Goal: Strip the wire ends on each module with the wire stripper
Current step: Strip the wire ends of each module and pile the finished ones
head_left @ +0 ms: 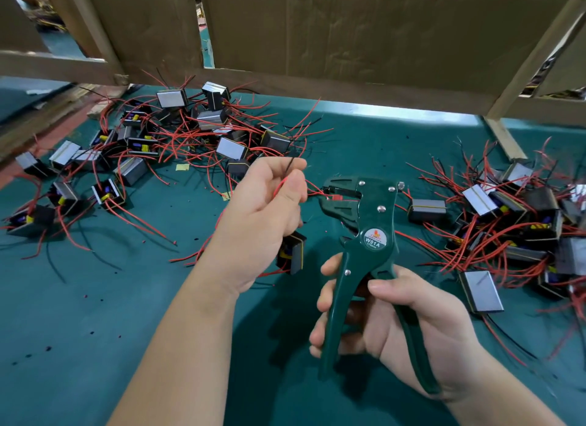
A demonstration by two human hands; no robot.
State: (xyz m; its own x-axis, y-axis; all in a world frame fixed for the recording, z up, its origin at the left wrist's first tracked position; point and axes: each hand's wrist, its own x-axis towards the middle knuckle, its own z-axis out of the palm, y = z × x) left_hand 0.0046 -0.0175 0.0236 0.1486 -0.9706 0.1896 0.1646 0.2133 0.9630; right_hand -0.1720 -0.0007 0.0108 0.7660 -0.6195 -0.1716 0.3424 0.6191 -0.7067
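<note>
Wire end lies horizontal, from your pinching left hand rightward into wire stripper mouth; right hand grips handles.

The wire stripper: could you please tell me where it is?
The wire stripper is right of centre in the head view, gripped by the right hand, its head beside the left hand holding wires.

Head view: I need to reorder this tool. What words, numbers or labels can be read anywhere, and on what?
"W01A": on the round label of the green wire stripper held in the right hand.
The smaller line under it and the red logo above it: too blurred to read.
Modules and cardboard: no readable text.
</note>
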